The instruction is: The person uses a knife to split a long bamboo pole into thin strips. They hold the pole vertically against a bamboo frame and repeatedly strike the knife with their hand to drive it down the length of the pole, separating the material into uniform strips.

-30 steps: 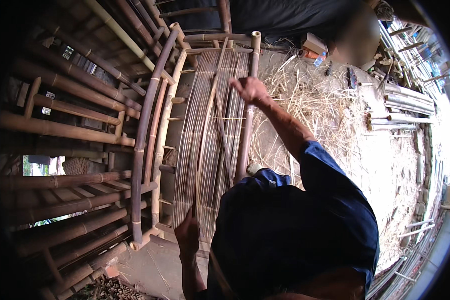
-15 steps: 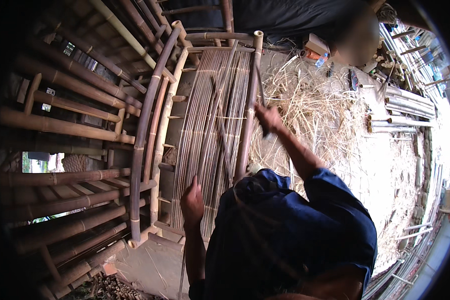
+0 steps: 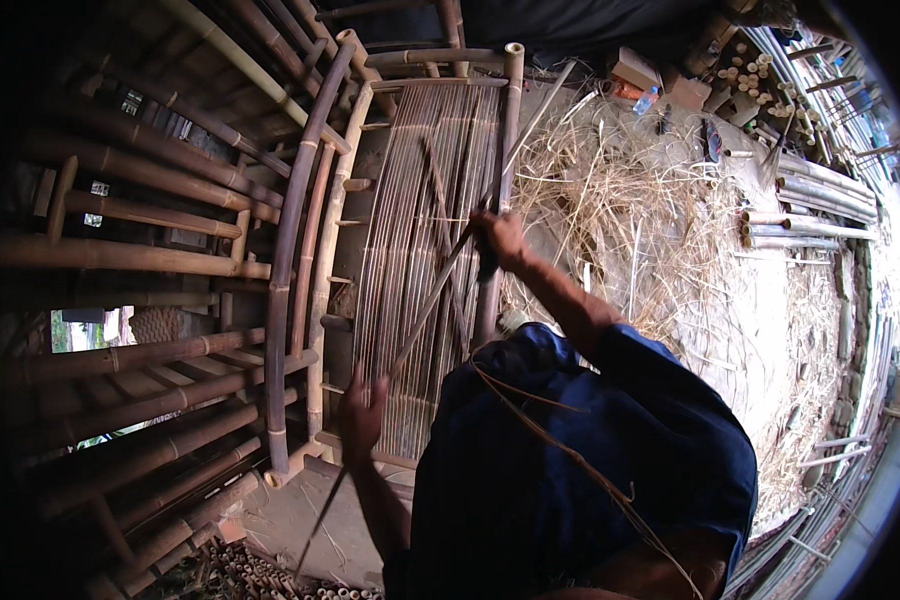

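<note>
Now both hands pinch strip: right hand closed on upper end, left hand gripping lower end. Strip spans slat panel between hands. Best keep strip taut, flat against slats, aligned.

This is a rough bamboo craft workshop, partly open to the outside. Bamboo poles are stacked along one side, a slatted bamboo frame stands half built, dry shavings cover the dirt floor, and cut pole ends lie heaped nearby.
</note>
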Demonstrator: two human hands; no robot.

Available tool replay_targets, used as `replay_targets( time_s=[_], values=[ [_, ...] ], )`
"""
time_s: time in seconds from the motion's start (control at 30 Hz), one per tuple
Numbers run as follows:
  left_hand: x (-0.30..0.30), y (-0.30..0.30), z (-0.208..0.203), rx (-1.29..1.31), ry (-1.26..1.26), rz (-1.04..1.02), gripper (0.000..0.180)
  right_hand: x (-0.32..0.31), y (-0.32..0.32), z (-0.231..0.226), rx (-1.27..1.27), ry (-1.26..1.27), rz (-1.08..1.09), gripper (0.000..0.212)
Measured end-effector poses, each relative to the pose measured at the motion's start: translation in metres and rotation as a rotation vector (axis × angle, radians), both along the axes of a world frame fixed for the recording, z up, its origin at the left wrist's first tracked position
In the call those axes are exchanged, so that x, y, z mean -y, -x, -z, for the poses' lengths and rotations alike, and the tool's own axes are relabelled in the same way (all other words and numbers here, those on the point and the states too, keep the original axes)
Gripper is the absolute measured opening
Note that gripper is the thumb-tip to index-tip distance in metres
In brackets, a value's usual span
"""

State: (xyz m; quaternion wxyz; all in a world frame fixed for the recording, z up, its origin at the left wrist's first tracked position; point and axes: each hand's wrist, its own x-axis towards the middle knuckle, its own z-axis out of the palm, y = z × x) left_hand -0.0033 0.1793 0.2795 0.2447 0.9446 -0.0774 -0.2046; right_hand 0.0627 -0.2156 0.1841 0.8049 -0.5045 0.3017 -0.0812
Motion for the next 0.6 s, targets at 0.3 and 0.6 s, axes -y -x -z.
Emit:
replay_targets(
  time_s=[0.3, 0.6],
  values=[
    [-0.054, 0.066, 0.019, -0.057, 0.406, -0.020, 0.024, 0.094, -0.035, -0.003, -0.223, 0.606, -0.155, 0.071],
    [0.063, 0.003, 0.050, 0.161, 0.112, 0.060, 0.029, -0.050, 0.050, -0.005, 0.113, 1.548, -0.712, 0.064]
  ],
)
